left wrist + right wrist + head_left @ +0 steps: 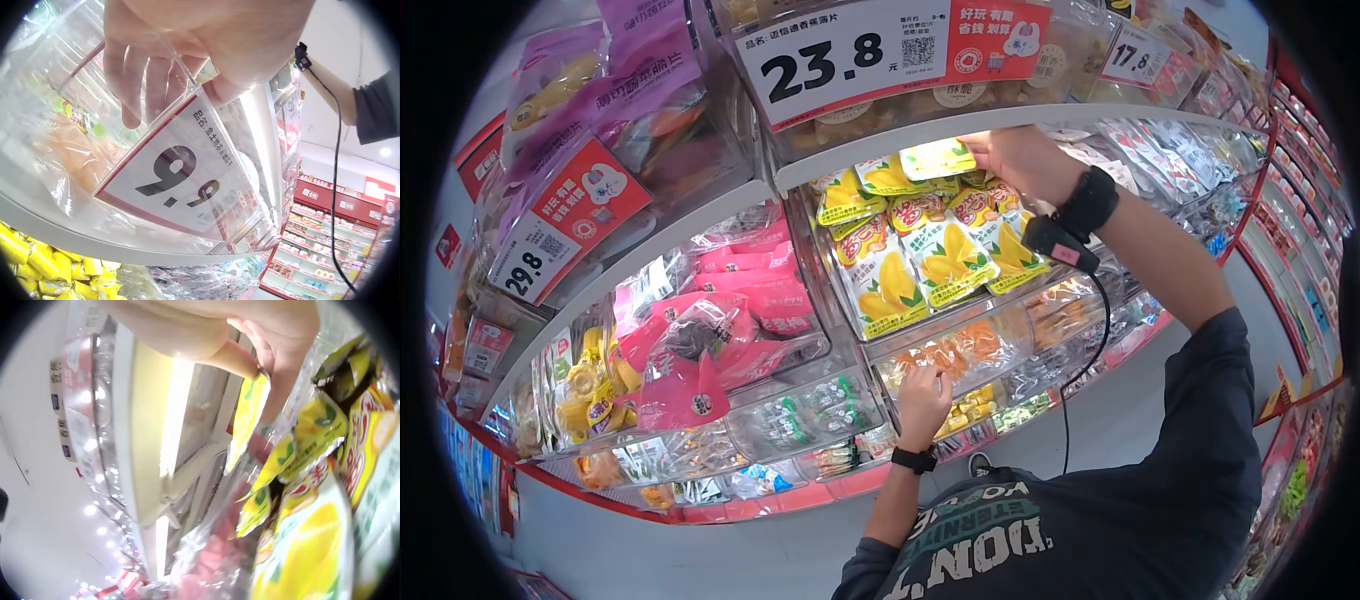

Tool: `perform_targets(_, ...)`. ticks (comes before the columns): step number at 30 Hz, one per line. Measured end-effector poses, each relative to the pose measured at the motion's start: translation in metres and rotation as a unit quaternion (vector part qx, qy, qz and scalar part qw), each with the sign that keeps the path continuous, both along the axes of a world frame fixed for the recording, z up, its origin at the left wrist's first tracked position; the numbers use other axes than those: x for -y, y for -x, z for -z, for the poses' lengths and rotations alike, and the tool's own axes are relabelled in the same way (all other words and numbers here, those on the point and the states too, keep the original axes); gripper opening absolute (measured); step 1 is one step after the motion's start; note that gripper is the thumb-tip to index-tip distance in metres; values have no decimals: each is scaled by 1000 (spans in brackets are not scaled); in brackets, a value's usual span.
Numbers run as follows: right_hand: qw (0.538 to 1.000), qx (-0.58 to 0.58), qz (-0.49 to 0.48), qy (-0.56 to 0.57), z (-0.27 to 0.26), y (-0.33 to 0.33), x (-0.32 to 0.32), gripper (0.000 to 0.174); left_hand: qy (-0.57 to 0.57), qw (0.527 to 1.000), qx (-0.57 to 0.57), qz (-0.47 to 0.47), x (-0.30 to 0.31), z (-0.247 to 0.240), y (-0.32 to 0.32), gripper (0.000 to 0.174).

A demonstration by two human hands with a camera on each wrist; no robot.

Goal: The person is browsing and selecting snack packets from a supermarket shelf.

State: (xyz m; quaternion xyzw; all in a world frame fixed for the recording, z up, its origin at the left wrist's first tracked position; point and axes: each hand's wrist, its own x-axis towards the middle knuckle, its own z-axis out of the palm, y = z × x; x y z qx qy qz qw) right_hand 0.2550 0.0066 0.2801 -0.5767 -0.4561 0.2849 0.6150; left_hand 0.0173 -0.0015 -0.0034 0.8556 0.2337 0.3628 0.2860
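Observation:
My right hand [1028, 165] pinches the edge of a small yellow-and-white snack bag [938, 158] with mangoes printed on it, up at the back of a shelf bin. In the right wrist view the thumb and fingers close on the top of this bag [247, 419]. Similar mango-print bags [885, 280] stand in rows just below it. Lower down, my left hand [923, 402] rests at the front of a clear bin of orange-coloured snacks [975, 345]. Its fingers [128, 87] hang loosely by the clear wall, above a 9.9 price tag [181, 181].
A shelf edge with a 23.8 price card [830, 65] runs right above the right hand. Pink snack bags [730, 320] fill the bin to the left. Yellow packets [56, 269] lie under the lower bin. A black cable [1106, 330] hangs from the right wrist camera.

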Motion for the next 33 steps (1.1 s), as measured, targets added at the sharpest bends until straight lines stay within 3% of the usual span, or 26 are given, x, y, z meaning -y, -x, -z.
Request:
perform_targets(1, 974, 224, 33, 9, -1, -5, -4, 28, -8, 1000, 3, -1, 1, -2, 1, 9)
perform_targets(2, 897, 436, 65, 17, -2, -10, -6, 28, -15, 1000, 6, -2, 1, -4, 1, 9)
perform_targets(3, 774, 626, 94, 24, -3, -10, -8, 29, -20, 1000, 0, 0, 0, -3, 2, 9)
perform_targets(6, 735, 665, 51, 120, -26, 36, 4, 26, -34, 999, -2, -2, -1, -2, 1, 9)
perform_targets(7, 768, 626, 48, 130, -22, 42, 2, 27, -38, 999, 1, -4, -1, -1, 0, 9)
perform_targets(10, 796, 595, 0, 110, -14, 41, -10, 28, -44, 999, -1, -5, 2, 1, 2, 8)
perform_targets(14, 746, 663, 4, 68, -6, 36, -7, 35, -51, 999, -11, -10, 1, 0, 1, 8)
perform_targets(19, 743, 665, -66, -42, -12, 62, 47, 42, -66, 998, -10, -20, 0, 1, 0, 8)
perform_targets(22, 797, 493, -348, 32, -22, 94, 111, 40, -70, 996, -40, -32, 3, 2, 0, 9)
perform_targets(23, 747, 513, -422, 25, -10, 97, 126, 37, -76, 995, -60, -39, 3, 1, -1, 10)
perform_targets(24, 742, 433, -510, 28, 11, 100, 134, 36, -86, 992, -80, -45, 3, 0, -3, 10)
perform_targets(25, 724, 369, -571, 118, 28, 110, 137, 34, -84, 990, -95, -59, 5, 0, -4, 14)
perform_targets(27, 729, 331, -575, 171, 89, 114, 132, 23, -118, 984, -107, -84, 7, -6, -6, 19)
perform_targets(29, 741, 458, -423, 250, 155, 96, 108, 32, -119, 981, -121, -91, 9, -7, -9, 23)
perform_targets(30, 829, 426, -362, 24, 209, 72, 82, 26, -102, 983, -129, -86, 8, -2, -12, 24)
perform_targets(32, 815, 552, -163, 67, 250, 47, 41, 26, -95, 980, -153, -82, 6, 1, -12, 27)
perform_targets(33, 793, 586, -117, 116, 263, 36, 24, 26, -104, 977, -166, -85, 6, 1, -11, 29)
